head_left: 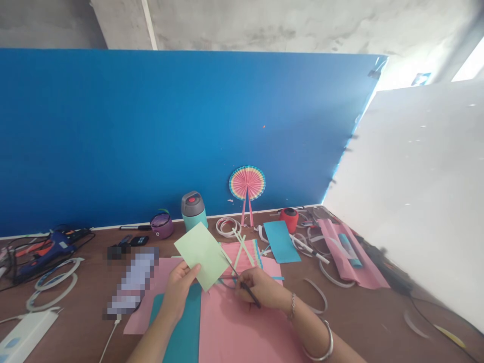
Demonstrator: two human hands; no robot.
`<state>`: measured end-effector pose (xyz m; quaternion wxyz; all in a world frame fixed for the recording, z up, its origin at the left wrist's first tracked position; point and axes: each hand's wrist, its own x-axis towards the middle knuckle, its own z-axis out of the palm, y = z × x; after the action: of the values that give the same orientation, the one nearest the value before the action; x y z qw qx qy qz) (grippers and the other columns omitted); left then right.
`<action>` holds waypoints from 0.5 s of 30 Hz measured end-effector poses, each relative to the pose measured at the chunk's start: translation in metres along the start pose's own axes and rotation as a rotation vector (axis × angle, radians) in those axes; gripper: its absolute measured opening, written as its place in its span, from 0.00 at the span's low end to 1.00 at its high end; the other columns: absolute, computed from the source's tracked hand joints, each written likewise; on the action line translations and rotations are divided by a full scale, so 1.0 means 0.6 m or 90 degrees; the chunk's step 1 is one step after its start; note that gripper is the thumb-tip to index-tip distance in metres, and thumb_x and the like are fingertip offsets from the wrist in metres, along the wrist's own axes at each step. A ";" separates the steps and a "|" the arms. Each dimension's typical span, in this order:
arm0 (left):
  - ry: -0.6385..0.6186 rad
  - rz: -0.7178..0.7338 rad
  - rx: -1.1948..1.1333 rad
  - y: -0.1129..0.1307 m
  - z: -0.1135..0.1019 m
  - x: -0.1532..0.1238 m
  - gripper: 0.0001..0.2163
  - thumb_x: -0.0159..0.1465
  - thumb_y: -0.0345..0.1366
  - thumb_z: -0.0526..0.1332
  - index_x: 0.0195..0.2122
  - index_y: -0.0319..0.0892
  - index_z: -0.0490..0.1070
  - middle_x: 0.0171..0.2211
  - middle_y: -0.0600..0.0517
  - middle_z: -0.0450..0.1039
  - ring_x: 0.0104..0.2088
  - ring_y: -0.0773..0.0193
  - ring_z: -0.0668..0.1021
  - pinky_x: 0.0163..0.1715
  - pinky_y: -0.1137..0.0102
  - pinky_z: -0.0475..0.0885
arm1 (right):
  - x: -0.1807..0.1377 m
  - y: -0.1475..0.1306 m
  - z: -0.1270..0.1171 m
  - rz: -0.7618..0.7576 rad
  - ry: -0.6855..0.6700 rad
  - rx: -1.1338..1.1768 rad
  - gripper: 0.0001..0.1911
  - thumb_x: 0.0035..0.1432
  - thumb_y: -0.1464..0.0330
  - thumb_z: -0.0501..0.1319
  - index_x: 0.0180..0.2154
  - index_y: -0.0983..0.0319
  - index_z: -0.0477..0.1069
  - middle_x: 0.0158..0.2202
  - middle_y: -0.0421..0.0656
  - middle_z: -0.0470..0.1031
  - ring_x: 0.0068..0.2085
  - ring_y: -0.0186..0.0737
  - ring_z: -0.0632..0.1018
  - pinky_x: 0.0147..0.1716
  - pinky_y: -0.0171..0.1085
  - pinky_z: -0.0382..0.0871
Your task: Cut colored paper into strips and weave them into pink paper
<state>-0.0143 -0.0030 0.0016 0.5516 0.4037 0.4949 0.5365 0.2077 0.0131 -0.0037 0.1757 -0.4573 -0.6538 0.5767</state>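
My left hand [180, 286] pinches a light green sheet of paper [206, 254] by its lower left edge, thumb on top, and holds it tilted above the table. In my right hand [260, 288] is a pair of scissors [251, 294] with dark handles; the thin blades point up and left at the sheet's right edge. Whether the blades touch the paper I cannot tell. Behind the hands, narrow light green strips [239, 252] lie crossed on a pleated pink paper [249, 247] with a striped edge. Beneath are a large pink sheet [242, 333] and a teal sheet [189, 312].
A round pink folded-paper fan [247, 183] stands against the blue partition [151, 136]. Along the back are a teal flask [193, 212], a purple container [162, 225] and a red cylinder [289, 220]. A glue gun [53, 249] and power strip [28, 335] lie left; a blue sheet [282, 242] lies right.
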 end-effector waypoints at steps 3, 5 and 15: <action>0.009 -0.003 0.006 0.002 0.001 -0.001 0.21 0.52 0.45 0.65 0.44 0.38 0.73 0.38 0.44 0.79 0.38 0.50 0.79 0.36 0.63 0.71 | 0.000 -0.002 0.000 -0.006 -0.001 0.006 0.04 0.43 0.70 0.59 0.21 0.65 0.67 0.14 0.36 0.66 0.15 0.27 0.64 0.14 0.27 0.55; 0.011 -0.003 0.010 0.004 0.001 -0.002 0.21 0.51 0.45 0.66 0.44 0.38 0.73 0.39 0.43 0.79 0.39 0.49 0.79 0.36 0.62 0.71 | -0.001 -0.003 0.000 -0.008 0.002 0.000 0.05 0.43 0.70 0.59 0.21 0.65 0.66 0.14 0.36 0.66 0.16 0.27 0.64 0.14 0.27 0.55; -0.011 0.007 -0.003 -0.004 -0.004 0.001 0.22 0.54 0.44 0.65 0.47 0.39 0.72 0.40 0.44 0.78 0.40 0.50 0.78 0.37 0.63 0.71 | 0.001 0.000 -0.002 0.001 0.022 -0.022 0.06 0.43 0.70 0.59 0.20 0.64 0.65 0.13 0.35 0.63 0.15 0.26 0.62 0.14 0.27 0.50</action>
<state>-0.0163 -0.0031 -0.0016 0.5536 0.4098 0.4866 0.5375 0.2084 0.0145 -0.0033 0.1783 -0.4705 -0.6602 0.5576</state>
